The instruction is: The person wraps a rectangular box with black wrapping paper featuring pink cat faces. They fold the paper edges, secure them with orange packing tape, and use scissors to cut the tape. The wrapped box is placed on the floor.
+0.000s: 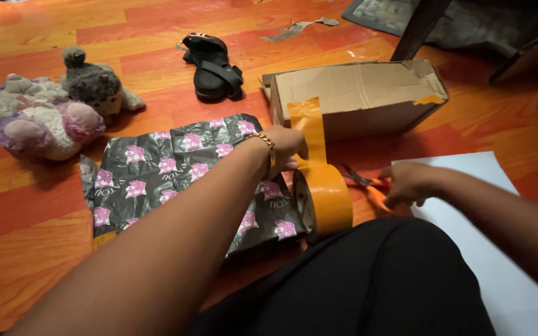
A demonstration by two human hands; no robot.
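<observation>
Black-clad knee [368, 280] nearest the lens, bent over the wooden floor [26, 236]. Just beyond the knee, orange tape roll [328, 196] standing on edge, strip pulled up taut by left hand [284, 149], grip pinched on tape strip [306, 124]. Right of the roll, right hand [409, 183] closed on orange scissors [362, 180], blades toward the strip. Left of the roll, patterned black wrapping [169, 174]; behind the roll, cardboard box [356, 93].

Open floor [26, 205]: near left and far left strips, passable. Blocked: far left by the stuffed toys [51, 112]; centre by the patterned bag [175, 180] and upright tape roll [328, 196]; far centre by the sandal [213, 67]; far right by the cardboard box [362, 93]. Near right covered by flat white sheet [505, 267], passable above.
</observation>
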